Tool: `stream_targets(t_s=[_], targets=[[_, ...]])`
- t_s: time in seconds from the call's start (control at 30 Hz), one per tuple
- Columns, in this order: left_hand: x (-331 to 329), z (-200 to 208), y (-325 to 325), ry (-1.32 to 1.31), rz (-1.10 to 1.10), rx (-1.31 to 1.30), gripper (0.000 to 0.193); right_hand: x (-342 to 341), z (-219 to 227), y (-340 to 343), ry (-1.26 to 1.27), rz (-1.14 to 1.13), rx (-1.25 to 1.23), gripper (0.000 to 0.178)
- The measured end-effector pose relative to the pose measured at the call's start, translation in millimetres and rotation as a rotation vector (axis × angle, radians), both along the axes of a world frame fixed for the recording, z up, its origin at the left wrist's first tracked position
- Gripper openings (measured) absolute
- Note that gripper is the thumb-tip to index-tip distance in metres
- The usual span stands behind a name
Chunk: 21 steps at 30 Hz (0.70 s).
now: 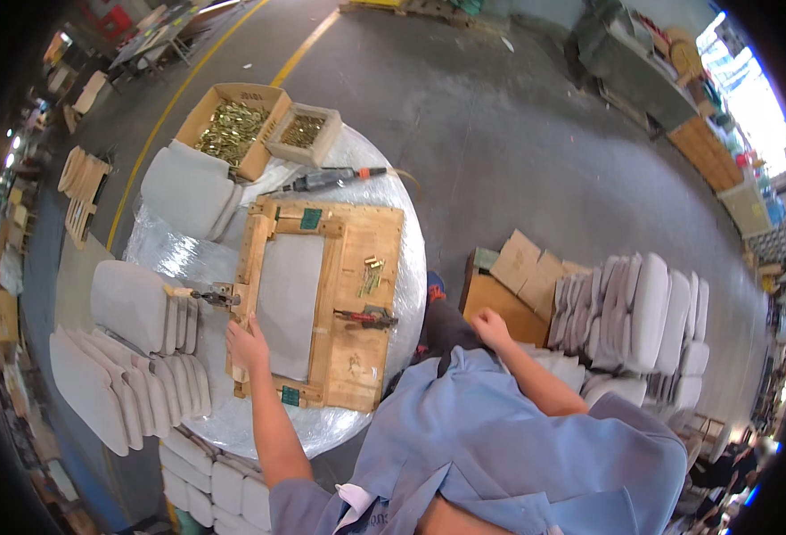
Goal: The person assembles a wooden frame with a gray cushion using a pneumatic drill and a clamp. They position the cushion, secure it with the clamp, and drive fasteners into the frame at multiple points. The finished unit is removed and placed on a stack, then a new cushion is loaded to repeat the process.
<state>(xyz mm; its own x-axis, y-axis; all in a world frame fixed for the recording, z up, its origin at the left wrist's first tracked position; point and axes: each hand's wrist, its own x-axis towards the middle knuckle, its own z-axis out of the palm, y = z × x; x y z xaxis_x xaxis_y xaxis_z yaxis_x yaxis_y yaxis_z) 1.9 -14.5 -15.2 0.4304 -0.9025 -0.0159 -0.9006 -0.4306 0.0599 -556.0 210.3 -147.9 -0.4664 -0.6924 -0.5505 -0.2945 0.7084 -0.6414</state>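
My left hand [247,344] is closed over the left edge of a wooden jig [371,357], just below a toggle clamp [219,298]. Inside the jig's frame lies a flat grey panel [290,299]. A second clamp [368,317], with red parts, is fixed on the jig's right side. Near it, several brass-coloured fasteners [372,275] lie loose on the board. Away from the table, my right hand [491,328] is beside my thigh with its fingers curled; whatever is in it, if anything, is hidden. A dark power tool [326,179] lies beyond the jig.
The round table [166,236] is wrapped in clear film. A cardboard box [273,120] and a smaller bin [322,152] of metal fasteners stand at its far side. Grey cushions [126,303] are stacked at left, and more cushions [647,312] at right beside cardboard [527,272].
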Motion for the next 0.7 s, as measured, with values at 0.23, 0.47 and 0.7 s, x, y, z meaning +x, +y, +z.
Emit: stream_targets(t_s=[0.23,0.47,0.7], targets=[[-3.0,-0.6,-6.4,0.042,-0.100,-0.115,0.065,75.5,97.4,-136.6,0.022,0.393,-0.238,0.036],[4.1,-14.9,-5.7,-0.071,-0.146,-0.163,0.066,136.7,105.1,-221.7,0.186,0.525,-0.241,0.052],[-58.2,79.4,14.8,0.166,-0.192,-0.089,0.069,140.4,68.3,-243.2,0.270,0.691,-0.260,0.040]])
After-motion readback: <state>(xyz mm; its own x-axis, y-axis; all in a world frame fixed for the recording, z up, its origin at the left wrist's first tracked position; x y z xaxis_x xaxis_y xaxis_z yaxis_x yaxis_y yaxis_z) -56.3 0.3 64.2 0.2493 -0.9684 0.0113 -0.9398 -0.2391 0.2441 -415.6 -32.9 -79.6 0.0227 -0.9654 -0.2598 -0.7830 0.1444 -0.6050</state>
